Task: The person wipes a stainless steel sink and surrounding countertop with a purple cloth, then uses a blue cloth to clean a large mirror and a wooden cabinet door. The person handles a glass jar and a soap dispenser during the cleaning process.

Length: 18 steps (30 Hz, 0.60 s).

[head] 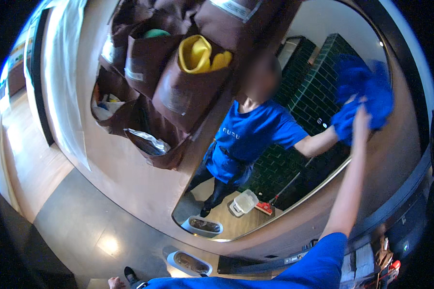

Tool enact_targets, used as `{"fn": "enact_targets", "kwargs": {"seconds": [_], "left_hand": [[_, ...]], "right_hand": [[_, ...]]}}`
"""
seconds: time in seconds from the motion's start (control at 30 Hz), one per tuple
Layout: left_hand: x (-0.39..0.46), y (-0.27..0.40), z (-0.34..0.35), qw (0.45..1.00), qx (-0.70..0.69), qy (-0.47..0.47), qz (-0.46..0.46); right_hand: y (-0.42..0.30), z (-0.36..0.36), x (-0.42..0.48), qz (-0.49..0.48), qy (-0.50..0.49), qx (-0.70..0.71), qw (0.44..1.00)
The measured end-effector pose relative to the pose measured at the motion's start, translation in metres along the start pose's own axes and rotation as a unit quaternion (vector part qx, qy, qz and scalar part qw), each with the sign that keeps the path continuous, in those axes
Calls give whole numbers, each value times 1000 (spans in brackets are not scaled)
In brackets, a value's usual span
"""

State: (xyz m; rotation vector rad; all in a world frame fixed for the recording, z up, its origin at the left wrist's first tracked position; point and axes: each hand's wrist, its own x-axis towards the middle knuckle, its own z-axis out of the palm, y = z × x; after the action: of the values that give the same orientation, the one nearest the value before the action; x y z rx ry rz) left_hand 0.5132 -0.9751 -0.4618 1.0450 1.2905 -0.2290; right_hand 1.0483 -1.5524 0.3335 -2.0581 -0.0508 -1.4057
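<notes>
My right hand [361,115] is raised and closed on a blue cloth [381,95], which it holds against the upper right part of a tall gold-rimmed mirror [293,151]. The cloth is blurred, and its reflection meets it in the glass. Low at the bottom left, beside a black shoe, my left hand [116,283] hangs with its fingers curled; nothing shows in it. The mirror also reflects a person in a blue shirt.
A brown hanging organizer [191,94] with yellow rubber gloves [197,54] in a pocket covers the mirror's left side. A white lined bin [190,263] stands on the floor below. At right are stacked white items [363,260]. Sheer curtain [67,79] hangs left.
</notes>
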Motion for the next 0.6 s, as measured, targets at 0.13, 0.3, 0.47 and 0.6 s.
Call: {"fn": "enact_targets", "kwargs": {"seconds": [0.13, 0.3, 0.47, 0.6], "left_hand": [[6, -28, -6, 851, 499, -1, 166], [51, -43, 31, 841, 467, 6, 273], [49, -34, -39, 951, 264, 57, 150], [31, 14, -130, 999, 11, 45, 4]], "right_hand": [[-126, -2, 108, -237, 167, -199, 936], [-154, 95, 96, -486, 127, -258, 826], [-71, 235, -94, -339, -36, -100, 935], [-131, 311, -309, -269, -231, 29, 935]]}}
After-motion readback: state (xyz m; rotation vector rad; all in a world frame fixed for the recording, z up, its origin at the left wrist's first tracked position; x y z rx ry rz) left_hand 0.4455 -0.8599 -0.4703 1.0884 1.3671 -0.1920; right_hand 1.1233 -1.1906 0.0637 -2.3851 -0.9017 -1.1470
